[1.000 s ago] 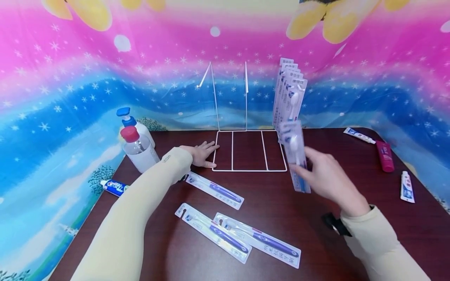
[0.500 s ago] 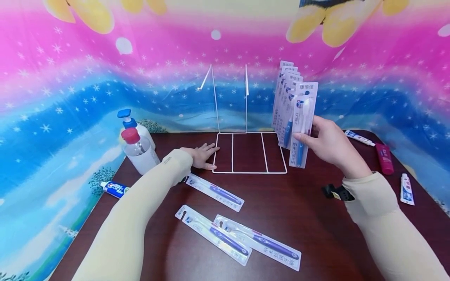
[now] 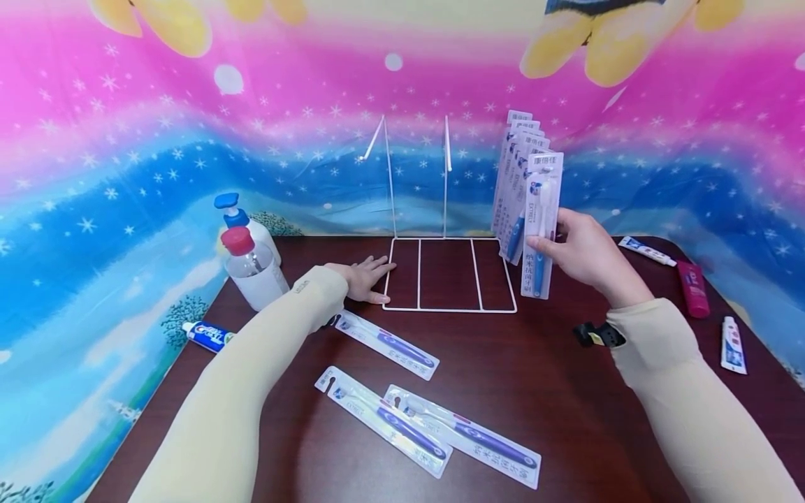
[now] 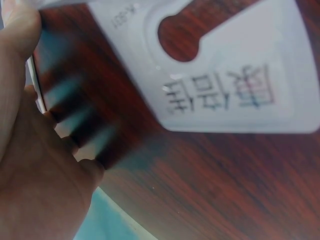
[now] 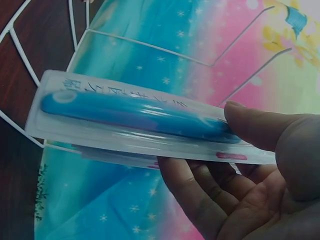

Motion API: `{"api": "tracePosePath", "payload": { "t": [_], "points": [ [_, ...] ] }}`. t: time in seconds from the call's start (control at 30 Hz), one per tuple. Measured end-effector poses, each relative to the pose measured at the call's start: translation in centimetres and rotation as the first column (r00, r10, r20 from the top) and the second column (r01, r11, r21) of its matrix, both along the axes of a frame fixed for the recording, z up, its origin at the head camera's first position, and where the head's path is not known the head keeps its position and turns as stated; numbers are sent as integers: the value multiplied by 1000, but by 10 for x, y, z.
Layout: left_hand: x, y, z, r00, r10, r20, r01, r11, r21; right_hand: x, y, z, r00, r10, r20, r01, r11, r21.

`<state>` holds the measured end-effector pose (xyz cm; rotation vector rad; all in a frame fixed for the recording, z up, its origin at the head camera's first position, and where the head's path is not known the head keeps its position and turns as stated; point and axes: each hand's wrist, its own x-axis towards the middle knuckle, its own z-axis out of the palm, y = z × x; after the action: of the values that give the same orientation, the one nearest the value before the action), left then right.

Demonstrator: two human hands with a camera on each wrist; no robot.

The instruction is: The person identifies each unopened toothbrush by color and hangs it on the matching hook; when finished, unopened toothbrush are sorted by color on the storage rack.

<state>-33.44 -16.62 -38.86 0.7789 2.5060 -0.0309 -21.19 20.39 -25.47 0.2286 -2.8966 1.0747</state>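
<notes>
My right hand (image 3: 585,248) pinches a packaged blue toothbrush (image 3: 542,209) by its edges, thumb in front and fingers behind. The pack stands upright, just in front of several similar packs (image 3: 512,185) lined up at the right of a white wire rack (image 3: 418,276). In the right wrist view its blue handle (image 5: 135,117) points toward the rack's base. My left hand (image 3: 367,279) lies with spread fingers on the table, fingertips at the rack base's left side. Close to it is a purple toothbrush pack (image 3: 386,344), whose holed card end (image 4: 225,100) fills the left wrist view.
Two more purple toothbrush packs (image 3: 383,423) overlap at the table's front. A red-capped bottle (image 3: 254,272) and a blue-pump bottle (image 3: 267,234) stand left, near a blue toothpaste tube (image 3: 207,335). Several tubes, one of them red (image 3: 694,290), lie right.
My right hand has lifted the blue toothbrush pack upright before the hanging row, then brought it slightly closer to the row. My left hand has stayed at the rack base.
</notes>
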Motion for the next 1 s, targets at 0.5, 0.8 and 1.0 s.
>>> {"api": "tracePosePath", "payload": {
  "t": [0.5,0.8,1.0],
  "points": [
    [2,3,-1,1000,-5,-24,4,1000,-20,-18,2,-13,999,-13,-31,11,997,-73],
    [4,3,1,1000,-11,-27,11,1000,-13,-24,2,-17,997,23,-79,-26,999,-43],
    [2,-1,-1,999,-32,-24,33,999,5,-28,1,-21,996,35,-77,-38,999,-37]
  ]
}}
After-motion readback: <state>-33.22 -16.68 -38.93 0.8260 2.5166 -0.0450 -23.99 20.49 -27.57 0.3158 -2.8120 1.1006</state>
